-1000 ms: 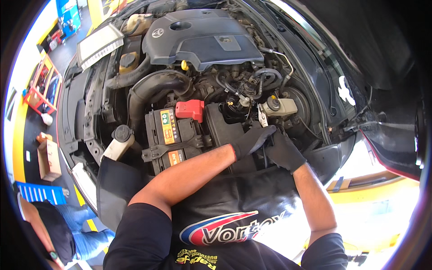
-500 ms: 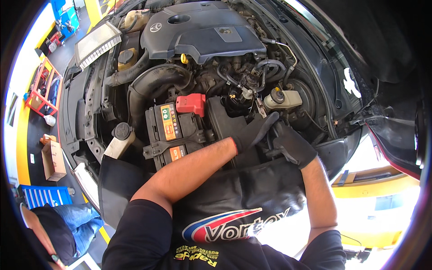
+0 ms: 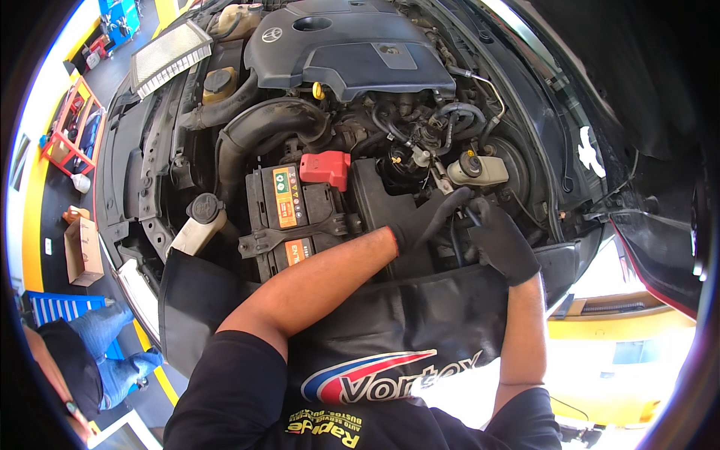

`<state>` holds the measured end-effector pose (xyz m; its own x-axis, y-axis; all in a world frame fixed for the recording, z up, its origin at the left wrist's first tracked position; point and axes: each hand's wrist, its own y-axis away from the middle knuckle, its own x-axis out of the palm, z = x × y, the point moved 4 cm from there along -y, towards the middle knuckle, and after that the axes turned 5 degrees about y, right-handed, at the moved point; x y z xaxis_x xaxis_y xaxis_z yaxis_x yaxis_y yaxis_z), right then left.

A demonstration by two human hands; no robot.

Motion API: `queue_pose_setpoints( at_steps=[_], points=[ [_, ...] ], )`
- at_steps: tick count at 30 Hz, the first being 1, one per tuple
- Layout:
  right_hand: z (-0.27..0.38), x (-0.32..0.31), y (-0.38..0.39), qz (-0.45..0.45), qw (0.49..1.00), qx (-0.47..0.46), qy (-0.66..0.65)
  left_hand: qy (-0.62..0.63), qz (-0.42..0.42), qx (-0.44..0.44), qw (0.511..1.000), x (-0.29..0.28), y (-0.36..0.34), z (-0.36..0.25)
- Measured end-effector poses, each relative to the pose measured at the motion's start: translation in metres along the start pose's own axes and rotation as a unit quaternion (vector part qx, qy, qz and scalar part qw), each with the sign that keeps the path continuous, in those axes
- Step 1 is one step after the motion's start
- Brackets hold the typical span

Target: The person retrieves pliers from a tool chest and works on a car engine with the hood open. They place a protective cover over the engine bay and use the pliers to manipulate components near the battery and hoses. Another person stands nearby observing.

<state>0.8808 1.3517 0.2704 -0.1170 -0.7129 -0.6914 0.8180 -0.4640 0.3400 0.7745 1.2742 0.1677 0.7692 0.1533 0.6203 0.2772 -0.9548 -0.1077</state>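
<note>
Both my hands wear black gloves and meet over the engine bay, beside the fluid reservoir (image 3: 482,170) with its dark cap. My left hand (image 3: 429,223) reaches across with its fingers closed next to a narrow metal piece (image 3: 441,178); what they grip is hidden. In the fingers of my right hand (image 3: 508,246) is a dark hose (image 3: 473,215), its end close to my left fingertips. A length of dark tube (image 3: 457,244) runs down between the hands. Left of them are a black box-shaped cover (image 3: 373,199) and the battery (image 3: 262,202) with its red terminal cover (image 3: 325,169).
A large engine cover (image 3: 349,49) fills the far side. An air filter (image 3: 171,58) lies on the left front of the bay. A black fender cover (image 3: 360,322) drapes the near edge. At the lower left is another person (image 3: 71,367), near a blue stepped object (image 3: 67,311).
My hands stay close together at the same spot, the right wrist slightly turned and more of the hose showing. The view has shifted a little. The other person at lower left has moved.
</note>
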Motion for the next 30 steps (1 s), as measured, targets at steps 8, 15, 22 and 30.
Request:
queue_pose_setpoints(
  at_steps=[8,15,22,30],
  points=[
    [-0.016,-0.044,0.009,-0.062,0.984,0.014,-0.164,0.051,0.083,0.048,0.994,-0.005,-0.013,0.009],
    [-0.026,-0.039,0.006,-0.046,0.984,0.034,-0.171,-0.129,0.025,-0.027,0.991,-0.020,-0.012,0.001],
    [-0.010,-0.015,0.006,-0.024,0.998,0.034,-0.052,-0.323,-0.064,0.056,0.943,-0.015,-0.010,0.015],
    [-0.034,-0.017,-0.016,-0.100,0.950,-0.219,0.200,-0.716,-0.182,0.135,0.660,-0.027,0.005,-0.055]
  ],
)
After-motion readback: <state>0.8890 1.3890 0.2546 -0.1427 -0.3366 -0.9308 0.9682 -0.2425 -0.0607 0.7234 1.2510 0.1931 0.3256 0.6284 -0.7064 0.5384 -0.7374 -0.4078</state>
